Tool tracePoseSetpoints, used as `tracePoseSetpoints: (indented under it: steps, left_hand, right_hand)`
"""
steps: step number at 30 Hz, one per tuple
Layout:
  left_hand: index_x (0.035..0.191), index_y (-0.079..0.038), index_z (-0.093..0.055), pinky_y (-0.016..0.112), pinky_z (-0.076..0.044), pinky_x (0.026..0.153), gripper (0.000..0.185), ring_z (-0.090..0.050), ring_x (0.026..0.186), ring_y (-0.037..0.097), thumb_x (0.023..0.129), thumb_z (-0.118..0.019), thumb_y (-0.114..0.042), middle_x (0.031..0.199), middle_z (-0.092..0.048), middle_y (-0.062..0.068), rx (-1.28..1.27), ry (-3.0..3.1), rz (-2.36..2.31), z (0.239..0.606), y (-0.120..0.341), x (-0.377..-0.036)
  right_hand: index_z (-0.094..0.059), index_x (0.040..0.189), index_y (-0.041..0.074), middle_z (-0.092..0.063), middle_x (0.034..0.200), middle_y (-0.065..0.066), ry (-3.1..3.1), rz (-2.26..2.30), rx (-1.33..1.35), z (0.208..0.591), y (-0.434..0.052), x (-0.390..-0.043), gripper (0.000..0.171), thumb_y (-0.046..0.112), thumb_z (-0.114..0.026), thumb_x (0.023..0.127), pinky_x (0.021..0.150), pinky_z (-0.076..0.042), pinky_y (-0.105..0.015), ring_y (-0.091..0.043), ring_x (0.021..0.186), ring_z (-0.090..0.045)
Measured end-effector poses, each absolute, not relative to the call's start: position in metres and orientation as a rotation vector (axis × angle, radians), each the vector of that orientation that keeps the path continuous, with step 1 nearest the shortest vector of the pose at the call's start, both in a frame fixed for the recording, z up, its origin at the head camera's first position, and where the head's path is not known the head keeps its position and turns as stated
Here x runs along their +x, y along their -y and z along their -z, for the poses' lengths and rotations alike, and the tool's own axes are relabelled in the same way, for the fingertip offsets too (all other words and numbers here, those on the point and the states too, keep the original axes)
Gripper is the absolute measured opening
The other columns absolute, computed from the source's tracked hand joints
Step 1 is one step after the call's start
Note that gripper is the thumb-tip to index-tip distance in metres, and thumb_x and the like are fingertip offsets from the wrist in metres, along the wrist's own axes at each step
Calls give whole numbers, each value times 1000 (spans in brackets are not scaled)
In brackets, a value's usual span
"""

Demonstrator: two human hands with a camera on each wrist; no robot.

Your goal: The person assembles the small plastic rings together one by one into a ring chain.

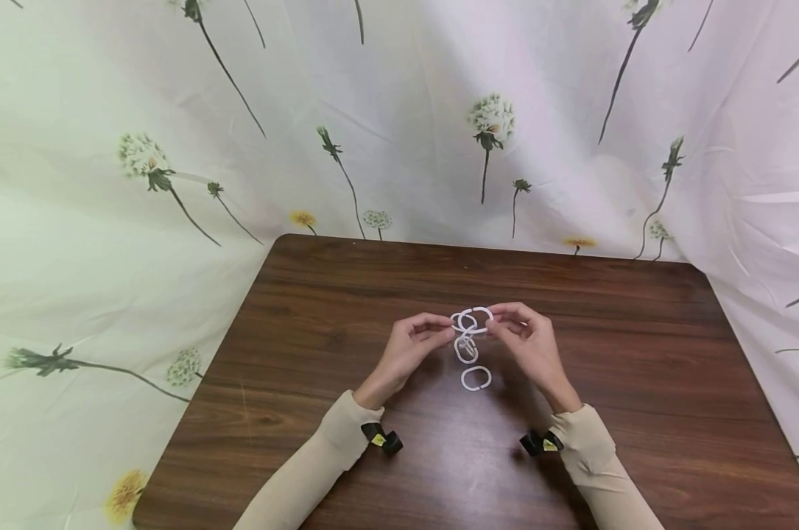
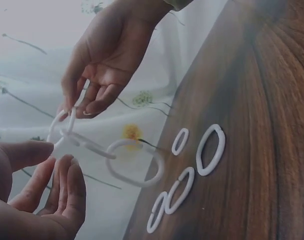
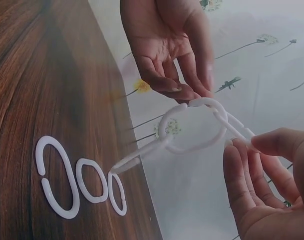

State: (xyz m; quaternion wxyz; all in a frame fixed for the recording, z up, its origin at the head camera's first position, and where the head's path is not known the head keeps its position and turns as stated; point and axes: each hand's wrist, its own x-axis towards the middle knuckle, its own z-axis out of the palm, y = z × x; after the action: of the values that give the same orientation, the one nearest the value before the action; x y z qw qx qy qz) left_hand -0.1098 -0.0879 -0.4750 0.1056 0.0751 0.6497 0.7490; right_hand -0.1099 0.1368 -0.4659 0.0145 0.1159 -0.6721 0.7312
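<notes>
White plastic split rings, each oval with a small gap, are linked into a short chain between the hands. My left hand (image 1: 406, 352) pinches one ring (image 1: 453, 324) at the chain's left side. From the right, my right hand (image 1: 530, 346) pinches another linked ring (image 1: 493, 318) between thumb and fingers. A further ring (image 2: 160, 174) dangles from the chain in the left wrist view. Fingertips cover parts of the held rings, and whether their gaps are closed I cannot tell.
Several loose white rings lie on the brown wooden table (image 1: 293, 353) below the hands, including one ring (image 1: 463, 380) nearest the person and a larger-looking one (image 3: 73, 200) in the right wrist view. A flower-print cloth (image 1: 399, 162) hangs behind the table.
</notes>
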Motion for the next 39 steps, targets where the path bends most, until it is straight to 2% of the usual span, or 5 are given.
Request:
tracePoseSetpoints:
  steps: [13, 22, 28, 35, 39]
  left_hand:
    - [114, 10, -63, 26, -61, 77, 30, -68, 84, 11, 87, -71, -2, 93, -69, 5, 206, -1900, -2255, 472, 81, -112]
    - [112, 10, -63, 47, -59, 88, 29, -68, 85, 9, 87, -71, -2, 92, -69, 2, 184, -1932, -2229, 475, 81, -114]
    - [114, 15, -60, 33, -62, 80, 34, -68, 84, 9, 87, -71, -2, 90, -69, 2, 181, -1905, -2240, 474, 83, -114]
    - [111, 13, -61, 56, -56, 91, 29, -70, 81, 14, 87, -70, 1, 89, -69, 5, 157, -1838, -2296, 470, 87, -111]
    - [112, 14, -60, 61, -52, 94, 31, -70, 81, 16, 87, -70, 1, 89, -69, 5, 152, -1823, -2303, 471, 90, -111]
  right_hand:
    - [-61, 114, -12, -67, 90, -7, 2152, -2251, 410, 464, -132, -108, 30, 4, -69, 90, 77, -62, -34, -11, 80, -72]
    - [-65, 113, -8, -69, 91, -5, 2178, -2201, 409, 464, -131, -108, 28, 4, -71, 88, 73, -60, -22, -17, 82, -71]
    - [-63, 113, -7, -67, 99, -24, 2166, -2232, 436, 468, -134, -107, 26, 10, -66, 93, 76, -63, -33, -19, 82, -72]
    - [-64, 112, -8, -69, 99, -21, 2216, -2176, 378, 473, -140, -107, 26, 12, -65, 95, 77, -62, -39, -27, 84, -73]
    - [-67, 110, -4, -69, 98, -21, 2312, -2070, 339, 474, -145, -104, 21, 8, -65, 94, 76, -62, -29, -21, 83, -72]
